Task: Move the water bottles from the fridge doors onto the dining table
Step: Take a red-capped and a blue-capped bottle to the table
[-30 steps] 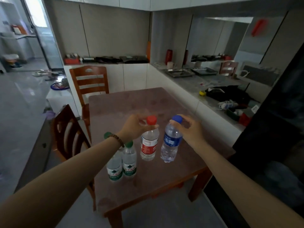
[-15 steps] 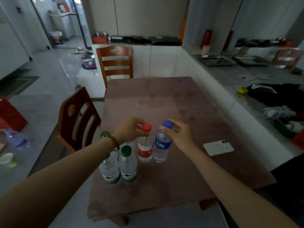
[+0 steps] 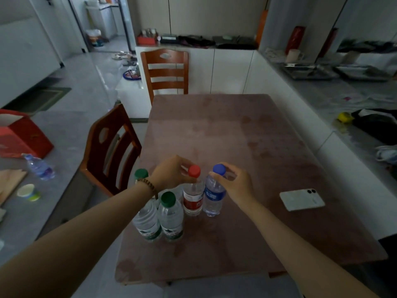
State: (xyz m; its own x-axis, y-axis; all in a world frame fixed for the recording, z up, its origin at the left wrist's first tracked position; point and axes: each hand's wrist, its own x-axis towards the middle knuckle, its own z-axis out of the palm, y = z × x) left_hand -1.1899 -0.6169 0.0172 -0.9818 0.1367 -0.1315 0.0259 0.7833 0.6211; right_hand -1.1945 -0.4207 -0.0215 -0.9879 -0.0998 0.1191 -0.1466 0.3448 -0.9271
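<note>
A red-capped water bottle (image 3: pixel 193 201) and a blue-capped water bottle (image 3: pixel 213 198) stand upright side by side on the brown dining table (image 3: pixel 247 147). My left hand (image 3: pixel 171 171) grips the neck of the red-capped one just under its cap. My right hand (image 3: pixel 236 182) pinches the neck of the blue-capped one. Two green-capped bottles (image 3: pixel 170 220) stand close together on the table in front of them, near its left edge; my left forearm partly hides the left one (image 3: pixel 147 222).
A white phone (image 3: pixel 301 200) lies on the table to the right. Two wooden chairs stand by it, one on the left (image 3: pixel 111 147) and one at the far end (image 3: pixel 165 72). On the floor at left lie a red box (image 3: pixel 23 134) and a bottle (image 3: pixel 39 167). A counter (image 3: pixel 343 100) runs along the right.
The view has swung left and down, so the table now fills the middle. Both hands kept hold of their bottle necks, and the two bottles now stand on the table.
</note>
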